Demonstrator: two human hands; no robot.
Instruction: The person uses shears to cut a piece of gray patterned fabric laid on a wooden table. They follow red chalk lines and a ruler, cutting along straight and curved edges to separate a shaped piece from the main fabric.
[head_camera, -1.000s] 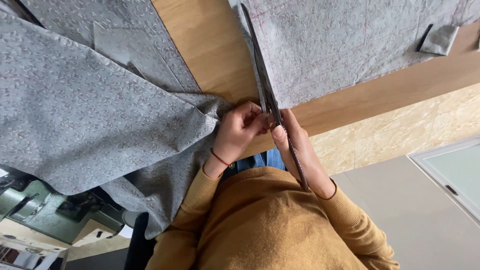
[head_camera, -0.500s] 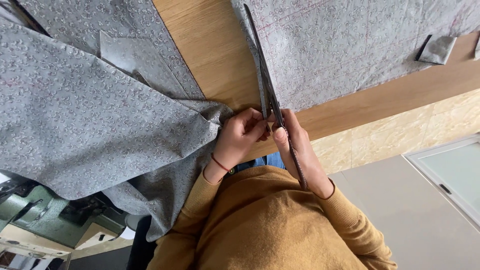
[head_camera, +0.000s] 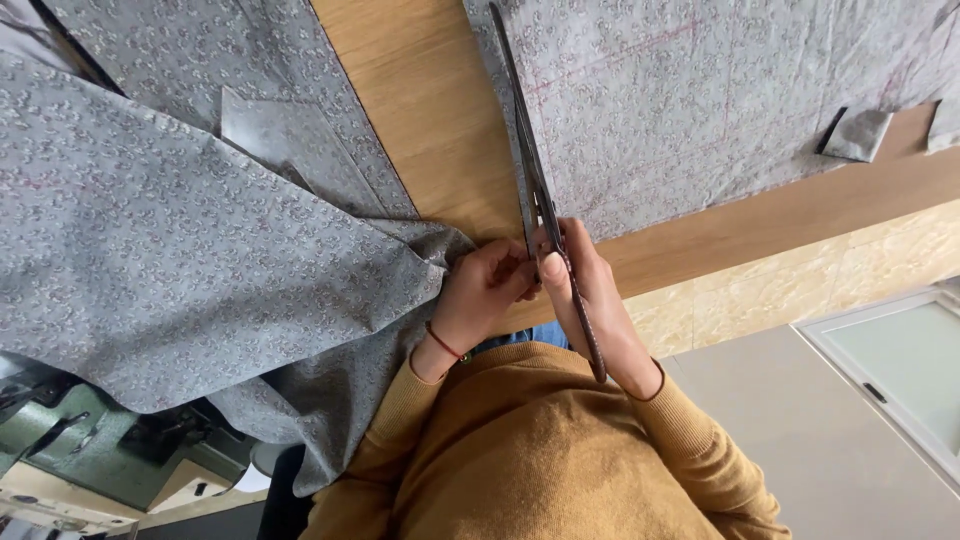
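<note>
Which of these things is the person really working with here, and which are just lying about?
In use:
- scissors, gripped by the right hand
- grey patterned fabric, bunched in the left hand
- wooden table beneath

Lying about:
- small fabric scrap near the table edge
- green sewing machine lower down

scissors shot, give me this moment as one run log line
left hand: pinching grey patterned fabric edge | right hand: gripping long scissors | blades: along fabric piece on wooden table
</note>
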